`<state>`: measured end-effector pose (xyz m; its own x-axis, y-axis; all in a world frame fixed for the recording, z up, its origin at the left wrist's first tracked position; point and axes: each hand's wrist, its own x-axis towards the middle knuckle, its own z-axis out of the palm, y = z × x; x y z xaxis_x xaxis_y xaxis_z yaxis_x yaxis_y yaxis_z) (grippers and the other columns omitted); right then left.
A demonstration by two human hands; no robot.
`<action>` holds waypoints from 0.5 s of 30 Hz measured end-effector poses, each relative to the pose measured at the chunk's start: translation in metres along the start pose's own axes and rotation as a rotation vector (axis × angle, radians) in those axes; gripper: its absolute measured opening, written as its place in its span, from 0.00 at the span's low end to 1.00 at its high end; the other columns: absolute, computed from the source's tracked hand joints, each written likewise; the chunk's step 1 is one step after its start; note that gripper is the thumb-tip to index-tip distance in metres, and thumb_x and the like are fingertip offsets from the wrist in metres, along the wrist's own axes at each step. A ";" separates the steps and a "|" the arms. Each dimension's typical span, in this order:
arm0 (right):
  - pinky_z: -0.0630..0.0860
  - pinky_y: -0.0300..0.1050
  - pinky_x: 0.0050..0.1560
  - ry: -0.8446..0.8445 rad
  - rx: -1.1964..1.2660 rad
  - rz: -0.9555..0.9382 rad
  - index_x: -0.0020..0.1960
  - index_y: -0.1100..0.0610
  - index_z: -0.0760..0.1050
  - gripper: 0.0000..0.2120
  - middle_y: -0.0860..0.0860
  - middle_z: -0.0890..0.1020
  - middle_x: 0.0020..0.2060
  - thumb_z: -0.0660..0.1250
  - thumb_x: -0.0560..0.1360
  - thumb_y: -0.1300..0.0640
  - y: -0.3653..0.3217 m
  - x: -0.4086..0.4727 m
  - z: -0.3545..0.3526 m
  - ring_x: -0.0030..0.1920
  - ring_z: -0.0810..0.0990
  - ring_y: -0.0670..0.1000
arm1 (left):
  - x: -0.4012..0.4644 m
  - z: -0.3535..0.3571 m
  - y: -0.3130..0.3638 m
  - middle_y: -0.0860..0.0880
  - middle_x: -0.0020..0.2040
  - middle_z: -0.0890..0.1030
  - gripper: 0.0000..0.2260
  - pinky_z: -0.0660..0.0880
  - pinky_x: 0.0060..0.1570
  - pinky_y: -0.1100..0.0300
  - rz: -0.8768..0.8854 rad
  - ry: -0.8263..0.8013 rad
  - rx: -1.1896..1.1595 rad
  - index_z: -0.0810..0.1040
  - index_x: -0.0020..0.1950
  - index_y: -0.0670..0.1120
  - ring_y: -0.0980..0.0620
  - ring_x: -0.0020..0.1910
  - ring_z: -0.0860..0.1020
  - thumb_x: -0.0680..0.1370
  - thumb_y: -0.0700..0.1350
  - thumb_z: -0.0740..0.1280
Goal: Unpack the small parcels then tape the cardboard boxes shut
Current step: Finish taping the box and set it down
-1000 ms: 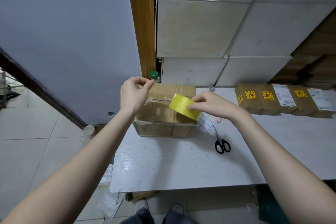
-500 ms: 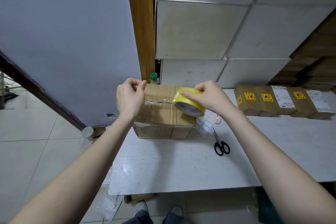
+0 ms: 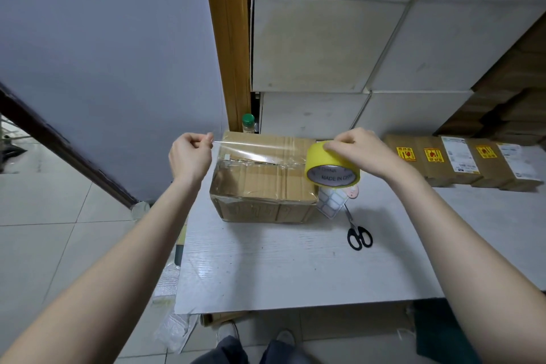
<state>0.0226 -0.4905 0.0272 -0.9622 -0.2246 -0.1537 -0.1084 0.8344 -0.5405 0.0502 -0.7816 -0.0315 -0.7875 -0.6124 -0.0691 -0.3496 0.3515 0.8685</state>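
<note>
A brown cardboard box point(image 3: 266, 186) stands on the white table point(image 3: 280, 269) with its flaps closed and old clear tape on its top. Above it a strip of clear tape point(image 3: 260, 149) stretches from left to right. My left hand point(image 3: 190, 156) pinches the strip's free end just left of the box. My right hand point(image 3: 357, 151) grips the yellow tape roll point(image 3: 331, 168) over the box's right end.
Black-handled scissors point(image 3: 358, 235) and a sheet of white labels point(image 3: 330, 201) lie right of the box. A row of small brown parcels point(image 3: 461, 161) lines the table's back right. A green-capped bottle point(image 3: 248, 124) stands behind the box. White cartons point(image 3: 325, 44) are stacked at the back.
My hands have drawn apart: the left moved left with the tape end, the right carried the roll to the right, and a longer strip now spans the box top.
</note>
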 end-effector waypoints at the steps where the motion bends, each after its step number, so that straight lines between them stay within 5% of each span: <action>1: 0.56 0.47 0.33 0.007 0.015 0.004 0.31 0.57 0.65 0.20 0.53 0.63 0.29 0.64 0.73 0.45 0.002 0.000 0.000 0.32 0.62 0.52 | -0.001 0.002 -0.001 0.49 0.43 0.81 0.10 0.67 0.43 0.61 -0.009 -0.003 0.002 0.80 0.47 0.43 0.53 0.43 0.76 0.79 0.49 0.66; 5: 0.61 0.45 0.30 0.120 -0.107 0.117 0.30 0.55 0.70 0.20 0.53 0.68 0.26 0.66 0.70 0.40 0.007 0.001 0.011 0.34 0.70 0.55 | -0.003 0.006 -0.009 0.49 0.43 0.80 0.10 0.69 0.45 0.58 -0.026 0.004 0.012 0.79 0.47 0.43 0.51 0.44 0.76 0.79 0.49 0.65; 9: 0.63 0.48 0.43 0.264 -0.541 0.131 0.40 0.56 0.77 0.26 0.57 0.82 0.40 0.64 0.69 0.31 0.025 0.001 0.021 0.49 0.79 0.59 | -0.001 0.004 -0.014 0.51 0.41 0.79 0.09 0.71 0.46 0.57 -0.004 0.021 0.038 0.78 0.45 0.45 0.50 0.45 0.77 0.79 0.50 0.65; 15: 0.62 0.48 0.43 0.277 -0.543 0.129 0.42 0.56 0.78 0.31 0.56 0.82 0.41 0.63 0.67 0.27 0.030 0.015 0.031 0.48 0.79 0.58 | 0.004 0.008 -0.023 0.51 0.42 0.79 0.09 0.74 0.48 0.55 -0.062 0.015 0.048 0.78 0.45 0.46 0.49 0.46 0.78 0.79 0.50 0.65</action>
<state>0.0125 -0.4848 -0.0166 -0.9972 -0.0263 0.0699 -0.0280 0.9994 -0.0225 0.0512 -0.7866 -0.0554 -0.7561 -0.6444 -0.1142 -0.4213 0.3458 0.8384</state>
